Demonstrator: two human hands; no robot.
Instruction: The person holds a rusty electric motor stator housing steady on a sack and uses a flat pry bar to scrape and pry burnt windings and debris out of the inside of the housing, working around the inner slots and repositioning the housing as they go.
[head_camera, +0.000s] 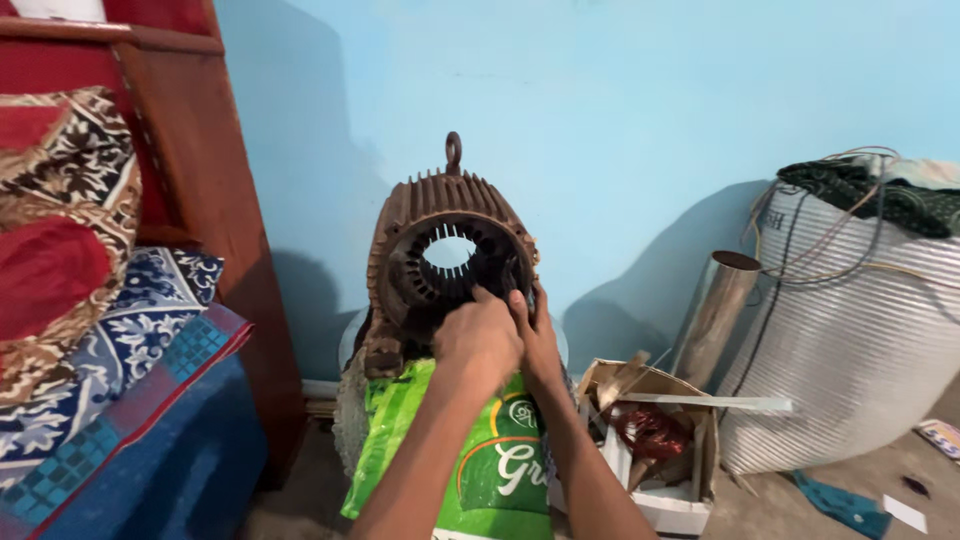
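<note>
A green sack (490, 470) hangs below the rusty motor housing (440, 260). Left hand (478, 340) and right hand (535, 335), fingers curled, press at the housing's lower opening; whether they hold anything I cannot tell. A cardboard box (655, 440) sits right of the housing.

Both bare forearms reach up and forward from the bottom edge, converging at the wrists. The left hand (478, 338) is curled, knuckles toward the camera, fingers bent forward. The right hand (537, 335) presses against it, fingers stretched upward.
</note>
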